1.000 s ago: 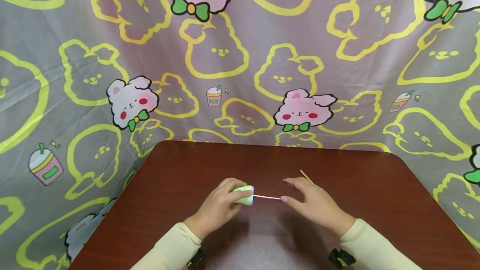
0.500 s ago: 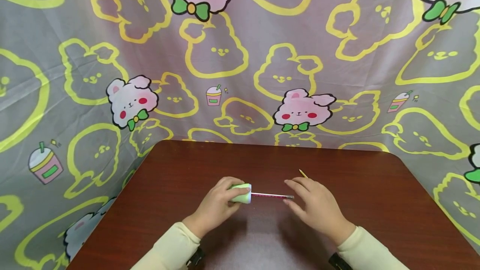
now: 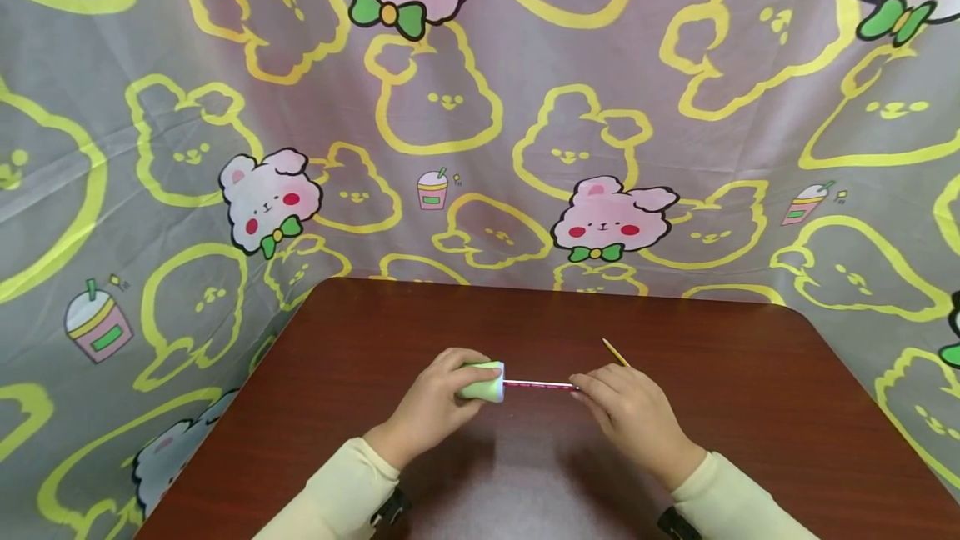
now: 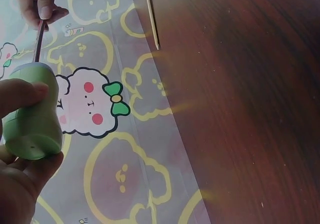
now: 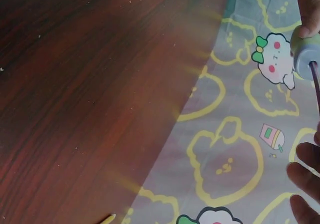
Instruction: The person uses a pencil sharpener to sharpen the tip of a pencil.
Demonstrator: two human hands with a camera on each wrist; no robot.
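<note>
My left hand grips a small light-green pencil sharpener, held above the table. Its pale bluish end faces right, and a thin pink-red and white pencil sticks out of it. At the pencil's far end, my right hand pinches it between thumb and fingertips, which hide its tip. The left wrist view shows thumb and fingers around the waisted green body. In the right wrist view, the pencil enters the round hole in the sharpener's pale end.
A yellow pencil lies on the dark brown wooden table, just beyond my right hand and partly hidden by it in the head view. A cartoon-printed grey cloth hangs behind the table and along its sides.
Half a second ago my right fingers were spread apart with the pencil's silvery end bare between them. Now they have closed on that end. My left hand keeps its hold on the sharpener.
</note>
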